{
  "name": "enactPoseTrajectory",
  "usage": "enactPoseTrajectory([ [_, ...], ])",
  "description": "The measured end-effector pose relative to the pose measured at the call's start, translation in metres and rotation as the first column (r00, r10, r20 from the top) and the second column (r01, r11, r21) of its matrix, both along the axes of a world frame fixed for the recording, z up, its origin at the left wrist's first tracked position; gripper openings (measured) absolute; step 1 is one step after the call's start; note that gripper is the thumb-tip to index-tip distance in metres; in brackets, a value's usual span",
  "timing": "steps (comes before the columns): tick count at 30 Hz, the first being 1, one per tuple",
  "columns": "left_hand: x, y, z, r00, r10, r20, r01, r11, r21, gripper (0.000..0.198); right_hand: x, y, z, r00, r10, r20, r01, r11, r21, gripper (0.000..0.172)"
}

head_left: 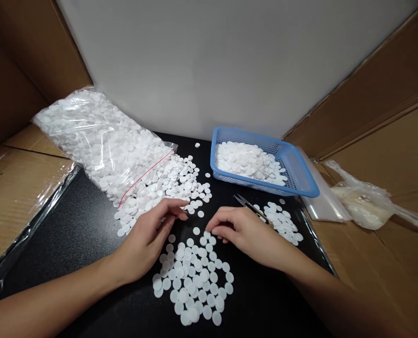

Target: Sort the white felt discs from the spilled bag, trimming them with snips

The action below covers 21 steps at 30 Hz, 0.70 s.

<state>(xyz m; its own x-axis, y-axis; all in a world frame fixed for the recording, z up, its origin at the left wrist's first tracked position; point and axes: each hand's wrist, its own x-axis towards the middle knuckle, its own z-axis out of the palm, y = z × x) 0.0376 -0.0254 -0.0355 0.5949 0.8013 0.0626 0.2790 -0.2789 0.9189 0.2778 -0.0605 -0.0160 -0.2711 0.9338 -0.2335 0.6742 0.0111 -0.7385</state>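
Note:
A spread of flat white discs [197,277] lies on the black tabletop in front of me, some overlapping. My right hand [235,227] is at the far edge of this spread, thumb and fingertips pinched together at a white disc [207,234]. To the left, my left hand [152,234] hovers between the spread and a larger heap of discs [181,180], its fingers loosely bent and apart with nothing visible in them. That heap spills from the mouth of a clear zip bag [99,136] with a red strip, full of the same discs.
A blue plastic basket [311,188] with a pile of discs stands at the back right. Small scissors [246,202] lie by my right hand, near a smaller group of discs [282,223]. Clear plastic bags [362,206] rest on cardboard at right. Cardboard walls flank the table.

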Motion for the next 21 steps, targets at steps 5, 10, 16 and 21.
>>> enactPoseTrajectory([
  [5, 0.0, 0.007, 0.0, 0.959, 0.23, 0.166, -0.214, 0.971, -0.105, 0.021, -0.009, 0.001, -0.011, 0.998, -0.036, 0.052, 0.019, 0.959, 0.284, 0.016],
  [10, -0.002, 0.012, 0.0, 0.933, 0.286, 0.218, -0.27, 0.958, -0.099, 0.021, -0.01, 0.007, -0.029, 0.974, 0.048, 0.22, -0.152, 0.861, 0.486, 0.016],
  [16, -0.006, 0.015, 0.005, 0.977, 0.203, 0.071, -0.203, 0.979, -0.008, 0.025, -0.013, 0.004, -0.028, 0.995, 0.073, 0.073, -0.098, 0.898, 0.43, 0.01],
  [21, -0.014, 0.025, 0.019, 0.991, 0.114, -0.074, -0.111, 0.993, 0.048, 0.026, -0.018, 0.006, -0.024, 1.0, -0.008, 0.017, 0.002, 0.94, 0.341, 0.007],
])
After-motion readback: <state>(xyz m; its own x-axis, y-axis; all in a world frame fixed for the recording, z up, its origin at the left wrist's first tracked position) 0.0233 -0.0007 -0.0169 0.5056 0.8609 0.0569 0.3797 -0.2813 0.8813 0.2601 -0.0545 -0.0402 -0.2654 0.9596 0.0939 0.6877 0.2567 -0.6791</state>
